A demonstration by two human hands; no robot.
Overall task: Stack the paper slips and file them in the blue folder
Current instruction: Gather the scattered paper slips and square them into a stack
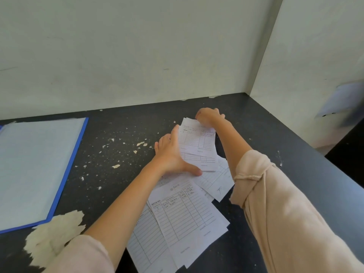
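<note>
Several white printed paper slips (189, 215) lie loosely overlapped on the dark table, spread from the centre toward the near edge. My left hand (173, 156) rests flat, fingers spread, against the left edge of the top slip (197, 140), thumb pressing on the slips below. My right hand (207, 116) grips the far end of that top slip, fingers curled over its edge. The blue folder (39, 168) lies at the left, a pale sheet covering its face, well apart from both hands.
The dark table (118, 160) is speckled with pale paint flakes, with a large peeled patch (53, 235) near the front left. White walls close in behind and to the right, meeting at a corner. The table's right edge (323, 154) drops off.
</note>
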